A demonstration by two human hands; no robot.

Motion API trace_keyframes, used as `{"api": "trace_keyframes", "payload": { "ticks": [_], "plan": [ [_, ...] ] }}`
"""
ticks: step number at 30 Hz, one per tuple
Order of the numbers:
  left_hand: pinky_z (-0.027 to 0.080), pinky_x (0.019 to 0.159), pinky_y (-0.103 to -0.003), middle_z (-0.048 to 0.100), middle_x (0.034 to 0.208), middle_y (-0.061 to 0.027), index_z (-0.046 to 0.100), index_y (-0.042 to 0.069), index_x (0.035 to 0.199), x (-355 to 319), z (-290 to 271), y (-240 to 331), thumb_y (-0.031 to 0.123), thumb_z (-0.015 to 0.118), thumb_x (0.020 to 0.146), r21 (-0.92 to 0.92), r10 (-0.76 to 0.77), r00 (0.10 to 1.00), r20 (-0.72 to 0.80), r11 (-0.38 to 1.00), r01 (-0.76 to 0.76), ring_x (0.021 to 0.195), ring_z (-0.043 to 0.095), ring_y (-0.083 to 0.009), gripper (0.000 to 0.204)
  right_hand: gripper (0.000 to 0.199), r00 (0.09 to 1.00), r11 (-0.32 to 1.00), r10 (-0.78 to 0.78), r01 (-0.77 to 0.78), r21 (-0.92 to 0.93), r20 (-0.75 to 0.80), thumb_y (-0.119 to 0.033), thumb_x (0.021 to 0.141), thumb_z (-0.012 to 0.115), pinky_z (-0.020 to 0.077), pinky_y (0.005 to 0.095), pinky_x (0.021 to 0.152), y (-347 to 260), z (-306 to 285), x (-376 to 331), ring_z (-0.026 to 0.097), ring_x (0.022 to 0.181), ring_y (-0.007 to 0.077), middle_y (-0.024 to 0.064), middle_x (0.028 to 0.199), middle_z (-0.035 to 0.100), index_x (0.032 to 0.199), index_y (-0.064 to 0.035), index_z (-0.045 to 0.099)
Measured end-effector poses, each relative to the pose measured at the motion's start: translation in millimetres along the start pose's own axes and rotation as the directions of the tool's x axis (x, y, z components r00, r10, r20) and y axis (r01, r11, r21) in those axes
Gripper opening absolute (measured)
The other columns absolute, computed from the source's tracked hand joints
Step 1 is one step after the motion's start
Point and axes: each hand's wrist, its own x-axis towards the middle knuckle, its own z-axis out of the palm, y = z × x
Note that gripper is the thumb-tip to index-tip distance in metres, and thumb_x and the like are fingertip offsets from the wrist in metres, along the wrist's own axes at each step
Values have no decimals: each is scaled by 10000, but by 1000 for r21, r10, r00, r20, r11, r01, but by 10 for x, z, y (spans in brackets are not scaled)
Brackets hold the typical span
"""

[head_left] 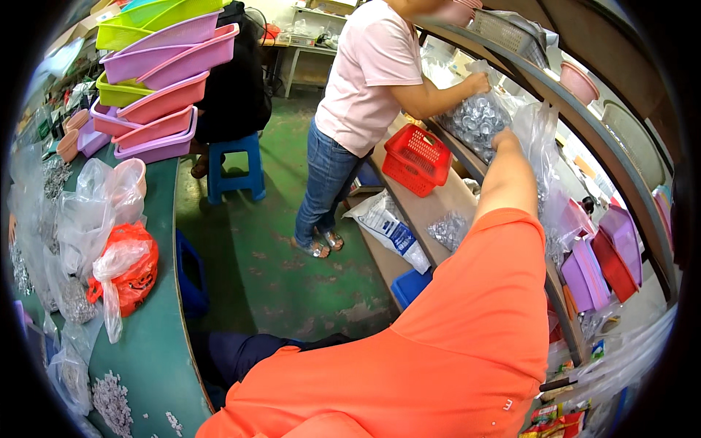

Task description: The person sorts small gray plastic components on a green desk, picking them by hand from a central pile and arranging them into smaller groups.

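At left, baskets and bags sit on our table. Our right hand reaches into a clear bag on the shelf; its grip we cannot tell.

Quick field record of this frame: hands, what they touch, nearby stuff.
right hand: reaching to the shelf, at a clear plastic bag; grip hidden
left hand: not in view
co-worker's hand: on a bag of small silver parts
shelf: red basket, loose silver parts
green table: stacked pink and green trays, orange bag
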Motion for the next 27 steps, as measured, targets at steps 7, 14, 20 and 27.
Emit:
{"api": "trace_keyframes", "payload": {
  "ticks": [7, 14, 20, 27],
  "plan": [
    [482, 658, -283, 603, 839, -65, 604, 10, 1191, 135, 341, -221, 101, 659, 851, -23, -16, 999, 33, 1000, 17, 720, 561, -155, 356, 709, 1000, 998, 0, -1, -65, -22, -50, 832, 599, 404, 398, 1102, 285, 71, 403, 491, 1338, 335, 222, 1445, 493, 1496, -16, 352],
    [483, 670, -283, 602, 855, -67, 589, 1, 1206, -22, 61, 16, 98, 651, 853, 0, -26, 1000, 16, 1000, 26, 734, 559, -155, 371, 712, 999, 1000, 13, -13, -2, 46, -32, 859, 570, 407, 398, 1099, -57, -51, -56, 479, 1351, 325, 207, 1463, 480, 1523, -43, 312],
    [483, 681, -283, 601, 870, -68, 577, -7, 1219, -130, 40, 106, 96, 645, 855, -3, -19, 998, 52, 1000, 20, 745, 558, -155, 384, 706, 998, 994, -58, 61, -91, 37, -46, 857, 577, 412, 396, 1096, 147, 106, 101, 489, 1341, 328, 199, 1461, 483, 1518, -65, 331],
    [483, 694, -283, 600, 886, -70, 563, -16, 1234, -192, -51, 205, 93, 638, 858, 10, -30, 999, 29, 1000, 30, 759, 556, -155, 399, 684, 970, 983, -184, 177, 54, 159, -261, 847, 710, 434, 399, 1066, -342, 427, -47, 526, 1299, 340, 216, 1436, 504, 1423, 9, 459]
  ]
}}
